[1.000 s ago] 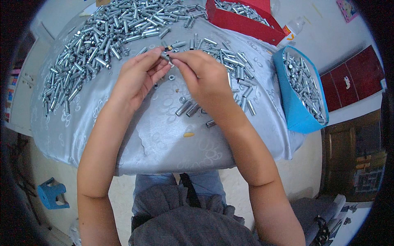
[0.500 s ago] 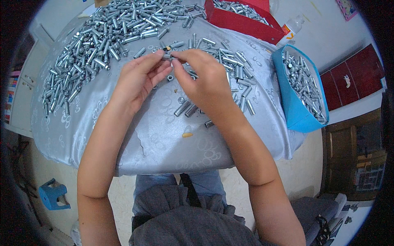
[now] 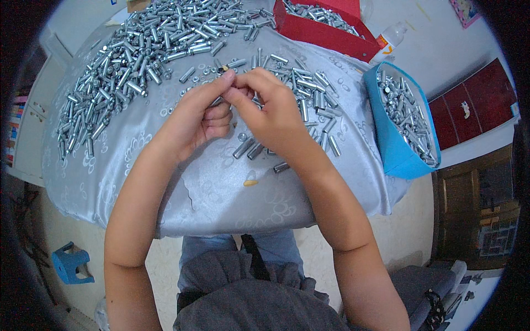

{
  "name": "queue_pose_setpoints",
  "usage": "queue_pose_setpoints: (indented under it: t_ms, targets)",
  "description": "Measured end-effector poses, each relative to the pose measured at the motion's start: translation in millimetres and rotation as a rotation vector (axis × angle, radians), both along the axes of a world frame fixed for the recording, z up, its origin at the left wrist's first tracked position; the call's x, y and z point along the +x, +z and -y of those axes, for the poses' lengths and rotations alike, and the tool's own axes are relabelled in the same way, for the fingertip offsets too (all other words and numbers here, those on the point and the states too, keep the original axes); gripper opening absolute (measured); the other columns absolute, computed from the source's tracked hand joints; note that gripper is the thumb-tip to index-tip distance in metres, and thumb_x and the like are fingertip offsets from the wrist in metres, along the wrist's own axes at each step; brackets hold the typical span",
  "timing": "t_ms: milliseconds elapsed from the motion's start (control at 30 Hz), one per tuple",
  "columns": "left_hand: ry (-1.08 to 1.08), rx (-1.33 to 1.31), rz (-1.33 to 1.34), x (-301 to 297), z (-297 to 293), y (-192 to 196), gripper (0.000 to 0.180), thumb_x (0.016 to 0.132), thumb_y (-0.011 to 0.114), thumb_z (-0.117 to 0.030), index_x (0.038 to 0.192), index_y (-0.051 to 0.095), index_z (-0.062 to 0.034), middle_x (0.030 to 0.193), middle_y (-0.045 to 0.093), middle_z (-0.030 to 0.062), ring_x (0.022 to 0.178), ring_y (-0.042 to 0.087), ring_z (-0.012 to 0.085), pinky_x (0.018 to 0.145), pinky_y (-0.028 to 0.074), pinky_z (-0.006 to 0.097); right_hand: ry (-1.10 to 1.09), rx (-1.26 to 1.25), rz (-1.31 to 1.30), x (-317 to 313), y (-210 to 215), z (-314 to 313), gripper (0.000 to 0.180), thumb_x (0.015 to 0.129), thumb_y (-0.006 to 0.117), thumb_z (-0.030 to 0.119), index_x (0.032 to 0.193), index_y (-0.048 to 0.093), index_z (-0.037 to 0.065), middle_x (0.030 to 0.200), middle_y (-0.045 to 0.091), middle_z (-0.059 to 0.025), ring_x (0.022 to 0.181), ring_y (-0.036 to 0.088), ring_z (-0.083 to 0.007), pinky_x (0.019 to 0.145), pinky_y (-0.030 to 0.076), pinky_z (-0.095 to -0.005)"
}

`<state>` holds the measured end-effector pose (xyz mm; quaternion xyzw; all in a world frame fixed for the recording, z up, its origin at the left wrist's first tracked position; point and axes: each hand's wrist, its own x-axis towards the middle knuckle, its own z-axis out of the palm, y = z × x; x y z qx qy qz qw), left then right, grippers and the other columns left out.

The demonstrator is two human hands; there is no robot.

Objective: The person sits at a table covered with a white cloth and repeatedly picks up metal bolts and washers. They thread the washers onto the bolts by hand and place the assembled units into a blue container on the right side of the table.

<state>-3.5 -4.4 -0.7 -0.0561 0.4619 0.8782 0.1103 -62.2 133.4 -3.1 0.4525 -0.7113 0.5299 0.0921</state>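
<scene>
Above the middle of the table, my left hand [image 3: 201, 107] and my right hand [image 3: 271, 109] meet at the fingertips. Both are closed, thumbs and forefingers pinched around a small metal fastener part [image 3: 217, 101] that the fingers mostly hide. My left fingers curl in toward the palm. Loose metal sleeves [image 3: 247, 148] and nuts lie beneath and around my right hand. Farther off, a big heap of silvery sleeve-type bolts [image 3: 165, 41] spreads along the far and left side of the table.
A blue box [image 3: 398, 151] full of metal fasteners stands at the table's right edge. At the back is a red box [image 3: 317, 34] of similar parts, beside a clear bottle [image 3: 390, 39]. A grey patterned cloth [image 3: 221, 207] covers the table. A blue stool [image 3: 73, 262] stands on the floor.
My fingertips have drawn closer together and the left fingers have curled in. The metal part, plainer between the fingers before, is now mostly covered.
</scene>
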Motion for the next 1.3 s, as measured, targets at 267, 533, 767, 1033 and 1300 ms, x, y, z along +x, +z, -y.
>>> queue_pose_setpoints:
  t_ms: [267, 533, 767, 1033, 1300]
  targets:
    - [0.094, 0.056, -0.064, -3, -1, -4, 0.02, 0.087, 0.051, -0.027, 0.081, 0.05, -0.0088, 0.057, 0.032, -0.0076, 0.049, 0.028, 0.0025, 0.041, 0.024, 0.017, -0.037, -0.05, 0.15, -2, 4, -2, 0.017, 0.076, 0.06, 0.014, 0.084, 0.062, -0.001, 0.077, 0.058, -0.0104, 0.067, 0.054, -0.0173, 0.062, 0.043, -0.0274]
    - [0.165, 0.103, 0.029, -3, 6, -3, 0.018, 0.083, 0.053, -0.021, 0.078, 0.048, -0.0047, 0.054, 0.028, -0.0064, 0.047, 0.026, 0.0043, 0.041, 0.022, 0.019, -0.724, 0.055, -0.124, -79, -3, -62, 0.016, 0.076, 0.056, 0.014, 0.083, 0.064, 0.002, 0.08, 0.061, -0.0147, 0.072, 0.057, -0.0257, 0.067, 0.044, -0.0326]
    - [0.223, 0.048, 0.054, -4, 10, -2, 0.017, 0.081, 0.053, -0.019, 0.082, 0.05, -0.0019, 0.054, 0.029, -0.0063, 0.047, 0.027, 0.0036, 0.042, 0.024, 0.02, -0.695, 0.426, 0.151, -84, -7, -80, 0.016, 0.069, 0.056, 0.008, 0.08, 0.068, 0.01, 0.077, 0.061, -0.0184, 0.07, 0.06, -0.0282, 0.065, 0.046, -0.0335]
    - [0.245, 0.0, 0.016, -1, 12, 0, 0.019, 0.083, 0.053, -0.022, 0.08, 0.049, -0.0029, 0.054, 0.029, -0.0058, 0.048, 0.028, 0.0044, 0.042, 0.024, 0.019, -0.575, 0.621, 0.101, -63, 6, -74, 0.023, 0.064, 0.054, 0.006, 0.08, 0.069, 0.013, 0.079, 0.059, -0.0176, 0.075, 0.058, -0.0297, 0.072, 0.045, -0.0341]
    - [0.265, -0.068, 0.0, 0, 8, 3, 0.02, 0.083, 0.052, -0.023, 0.081, 0.051, -0.0035, 0.055, 0.029, -0.0061, 0.048, 0.027, 0.0043, 0.042, 0.024, 0.02, -0.634, 0.738, -0.056, -69, -10, -73, 0.019, 0.068, 0.064, 0.022, 0.086, 0.068, 0.016, 0.091, 0.055, -0.0196, 0.086, 0.055, -0.0322, 0.077, 0.044, -0.0381]
